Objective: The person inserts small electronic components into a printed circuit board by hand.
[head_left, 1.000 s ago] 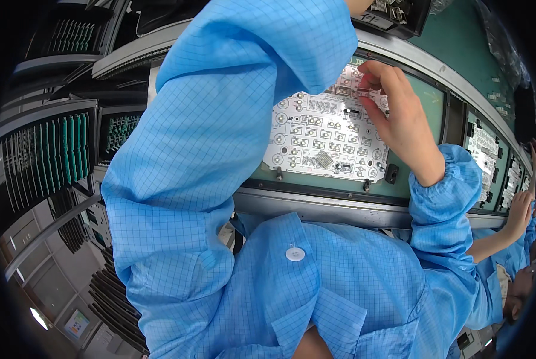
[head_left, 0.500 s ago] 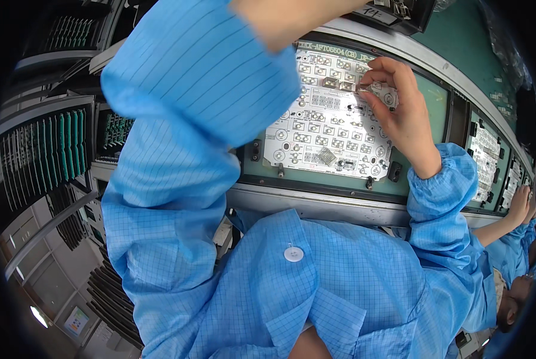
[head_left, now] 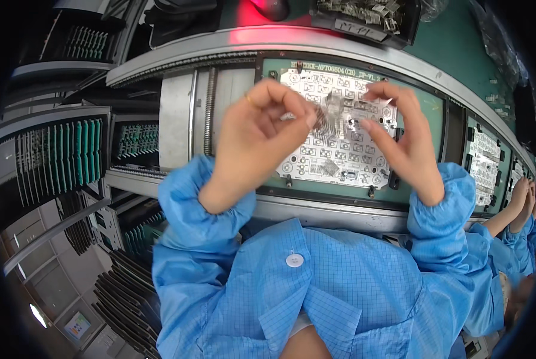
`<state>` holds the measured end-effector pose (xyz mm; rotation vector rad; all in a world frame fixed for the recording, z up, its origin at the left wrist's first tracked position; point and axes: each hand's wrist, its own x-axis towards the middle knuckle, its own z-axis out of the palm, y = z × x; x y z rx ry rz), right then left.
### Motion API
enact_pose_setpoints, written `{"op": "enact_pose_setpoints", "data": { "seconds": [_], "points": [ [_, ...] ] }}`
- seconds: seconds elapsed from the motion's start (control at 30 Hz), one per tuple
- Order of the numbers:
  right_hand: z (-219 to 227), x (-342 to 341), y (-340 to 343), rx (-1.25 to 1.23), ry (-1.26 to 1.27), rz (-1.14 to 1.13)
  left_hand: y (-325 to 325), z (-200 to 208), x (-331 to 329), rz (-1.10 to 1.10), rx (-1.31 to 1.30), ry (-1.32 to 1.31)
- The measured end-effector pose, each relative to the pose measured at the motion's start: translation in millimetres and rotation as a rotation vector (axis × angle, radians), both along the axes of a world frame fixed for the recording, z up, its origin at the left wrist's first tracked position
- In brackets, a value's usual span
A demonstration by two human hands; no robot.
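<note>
Over a white circuit board (head_left: pixel 351 155) my left hand (head_left: pixel 262 134) pinches a small metal part (head_left: pixel 323 121), shiny and smeared by motion. Its exact kind I cannot make out. Fingertips and thumb are together around its left end. At the board's right side my right hand (head_left: pixel 405 134) hovers with thumb and fingers apart, and nothing shows between them. The board bears printed outlines and several small components. It lies in a dark-framed green carrier (head_left: pixel 423 119).
A black bin (head_left: pixel 363 27) of loose metal pieces stands beyond the metal rail (head_left: pixel 220 45). Racks of upright green boards (head_left: pixel 61 143) stand at left. More boards (head_left: pixel 483 158) sit along the line at right, near another person's hands (head_left: pixel 522 200).
My left hand has come back from the far side to over the board, now with a metal part. My right hand's thumb and fingers have spread apart, and it has moved slightly nearer.
</note>
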<state>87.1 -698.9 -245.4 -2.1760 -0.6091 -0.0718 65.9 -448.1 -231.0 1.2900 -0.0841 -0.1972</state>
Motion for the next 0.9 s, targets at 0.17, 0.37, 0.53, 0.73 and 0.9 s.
{"op": "enact_pose_setpoints", "data": {
  "seconds": [0.17, 0.37, 0.53, 0.73, 0.9],
  "points": [
    [9.1, -26.0, 29.8, 0.654, 0.789, 0.001, -8.0, -21.6, -21.6, -0.004, -0.140, -0.021],
    [-5.0, -20.9, 21.7, 0.583, 0.780, 0.015, -14.4, -30.8, -28.5, -0.027, -0.138, 0.049],
    [-14.3, -26.3, 24.6, 0.668, 0.705, -0.069, -17.9, -35.0, -28.3, 0.000, -0.126, 0.209],
    [-11.4, -12.5, -9.2, 0.594, 0.575, -0.122, -18.6, -36.8, -30.7, -0.006, 0.118, 0.181],
    [-28.9, 0.0, -52.7, 0.714, 0.642, -0.096, -18.8, -29.7, -29.5, -0.076, 0.246, 0.089]
  ]
}}
